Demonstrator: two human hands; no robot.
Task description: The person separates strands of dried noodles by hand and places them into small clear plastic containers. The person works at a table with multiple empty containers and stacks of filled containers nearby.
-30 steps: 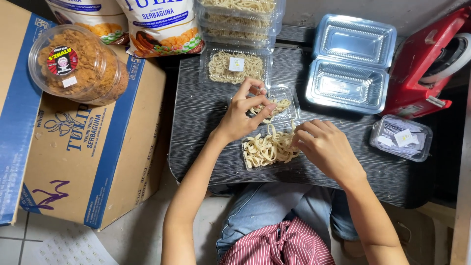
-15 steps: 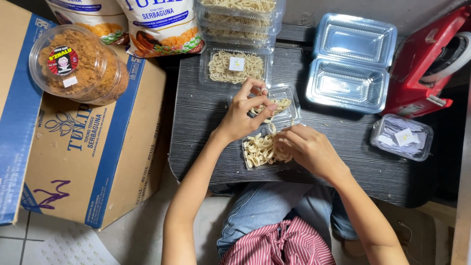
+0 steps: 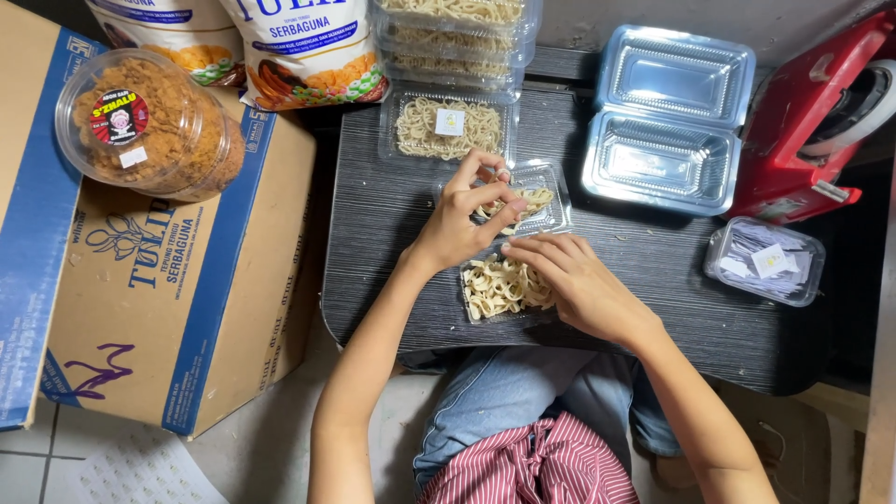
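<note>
**Clear hinged box filled by hand on a dark counter**

Clear plastic forms the small hinged clamshell box (image 3: 511,245) lying open near the front edge of the dark wood-grain counter (image 3: 373,243), its tray toward the person and packed with pale curly noodle crackers (image 3: 499,286), so both hands work from above. The left hand (image 3: 467,219) hovers over the lid half, its grip narrow, thumb and fingertips pinched on what seems to be a few cracker pieces, though the view is too small to be sure. The right hand (image 3: 574,285) lies flat on the crackers, grip open, pressing them down. Sealed packs (image 3: 448,126) sit just behind; an empty larger clamshell (image 3: 667,121) lies to the right.
</note>
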